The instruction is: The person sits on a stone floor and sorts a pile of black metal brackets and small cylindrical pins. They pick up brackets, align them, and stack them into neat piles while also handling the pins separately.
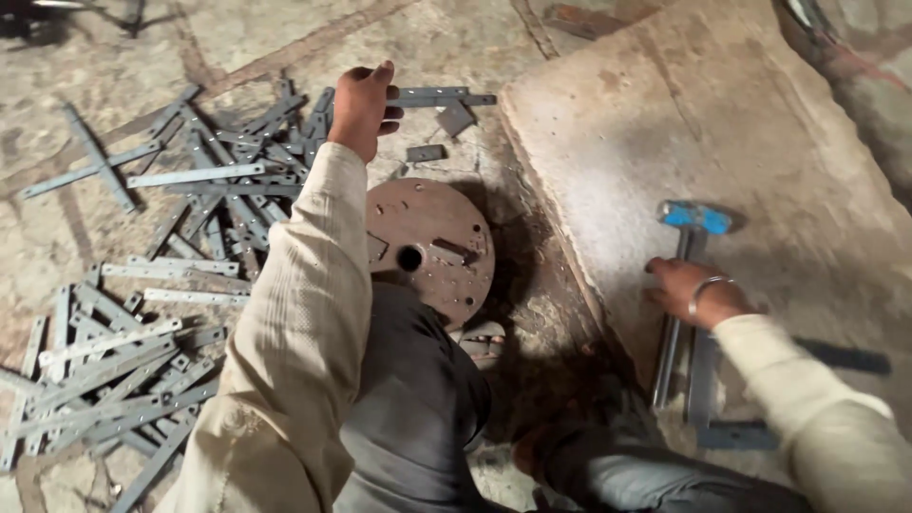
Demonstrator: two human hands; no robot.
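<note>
Head view: your left hand (364, 106) closes its fingers on one flat metal strip (439, 97) beyond the one round steel disc (430, 249). Right of the disc, your right hand (692, 290) rests open-fingered on one blue-headed hammer (680, 285).

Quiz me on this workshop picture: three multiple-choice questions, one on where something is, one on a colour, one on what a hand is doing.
1. Where does the round metal disc lie?
A. On the stone slab
B. On the floor by the person's knee
C. On the strip pile

2. What colour is the hammer head?
A. Blue
B. Red
C. Yellow

3. What is the left hand doing?
A. Resting flat on the slab
B. Gripping the hammer
C. Holding a flat metal strip

Answers: 1 B, the disc sits on the floor between knee and slab. 2 A, the head is bright blue. 3 C, its fingers close on the strip's end; the right hand rests on the hammer handle.
</note>
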